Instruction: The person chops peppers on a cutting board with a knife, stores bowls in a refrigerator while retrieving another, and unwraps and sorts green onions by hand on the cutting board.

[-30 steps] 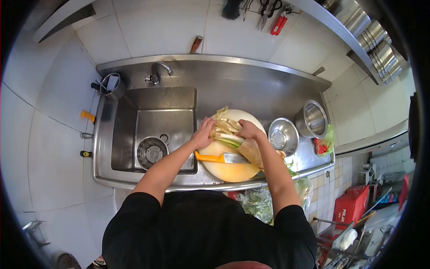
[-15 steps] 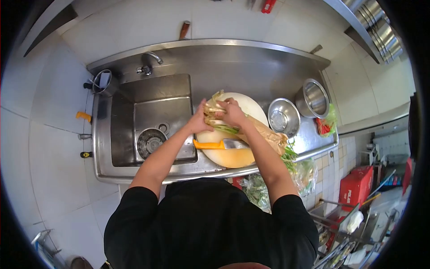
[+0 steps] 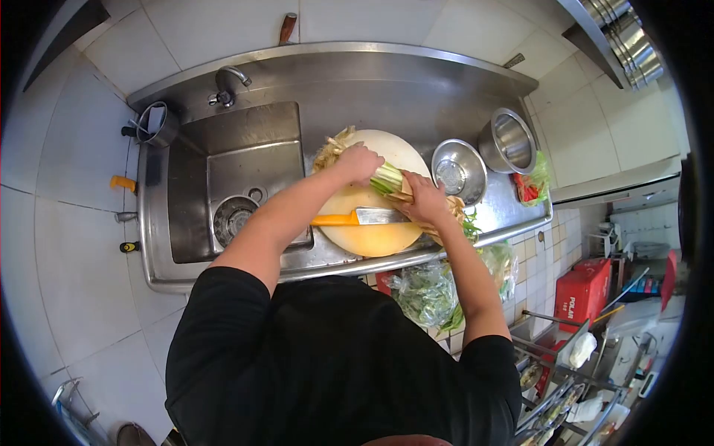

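Right hand [image 3: 425, 201] has shifted from the roots [image 3: 327, 154] to the paper [image 3: 453, 206].
It grips the wrap; left hand [image 3: 360, 163] clasps the scallions [image 3: 387, 179]; knife [image 3: 358, 217] on board [image 3: 372, 242].

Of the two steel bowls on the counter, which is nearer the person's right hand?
The steel bowl just right of the round cutting board is nearer the right hand; the other bowl stands farther right, beside the plastic bag.
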A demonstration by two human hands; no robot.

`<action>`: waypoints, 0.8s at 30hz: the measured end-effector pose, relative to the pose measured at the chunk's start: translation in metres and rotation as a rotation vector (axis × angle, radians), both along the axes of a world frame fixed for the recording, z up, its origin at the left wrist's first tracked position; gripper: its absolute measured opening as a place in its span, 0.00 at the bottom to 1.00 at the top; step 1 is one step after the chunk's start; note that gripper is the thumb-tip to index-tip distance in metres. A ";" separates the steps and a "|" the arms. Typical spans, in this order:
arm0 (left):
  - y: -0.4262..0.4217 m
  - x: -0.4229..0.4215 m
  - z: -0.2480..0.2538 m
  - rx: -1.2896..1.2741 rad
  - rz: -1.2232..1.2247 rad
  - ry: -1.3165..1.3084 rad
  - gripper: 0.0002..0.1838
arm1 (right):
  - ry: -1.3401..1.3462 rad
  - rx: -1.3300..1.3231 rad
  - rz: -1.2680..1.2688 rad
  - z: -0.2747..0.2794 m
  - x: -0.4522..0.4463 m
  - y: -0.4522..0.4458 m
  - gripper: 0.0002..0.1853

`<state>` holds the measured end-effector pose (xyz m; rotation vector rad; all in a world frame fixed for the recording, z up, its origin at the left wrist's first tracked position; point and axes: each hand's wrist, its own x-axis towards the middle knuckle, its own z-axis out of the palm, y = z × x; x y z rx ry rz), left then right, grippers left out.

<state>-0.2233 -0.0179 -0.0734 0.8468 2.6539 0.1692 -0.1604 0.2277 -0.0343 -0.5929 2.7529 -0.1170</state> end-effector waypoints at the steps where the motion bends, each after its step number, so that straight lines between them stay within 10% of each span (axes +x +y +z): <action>1: -0.002 -0.004 0.012 0.004 -0.001 -0.030 0.35 | -0.053 -0.014 -0.011 0.007 -0.001 0.010 0.49; 4: -0.002 -0.005 0.015 0.062 0.021 0.141 0.29 | -0.090 0.198 -0.102 0.025 -0.005 0.010 0.51; 11: 0.010 -0.052 0.040 -0.143 0.050 -0.423 0.33 | 0.271 0.089 -0.333 0.015 0.026 -0.077 0.62; 12: 0.008 -0.061 0.018 -0.083 0.084 -0.388 0.46 | 0.284 0.166 -0.331 -0.003 0.016 -0.066 0.64; 17: -0.010 0.000 0.030 0.085 -0.155 0.387 0.57 | -0.116 0.009 -0.236 0.003 -0.036 -0.037 0.57; 22: -0.004 -0.004 0.024 -0.105 -0.037 -0.304 0.54 | -0.527 -0.167 -0.043 0.013 -0.079 -0.010 0.53; 24: -0.012 0.004 0.024 -0.089 -0.030 -0.078 0.54 | -0.486 -0.168 -0.006 0.001 -0.072 -0.007 0.55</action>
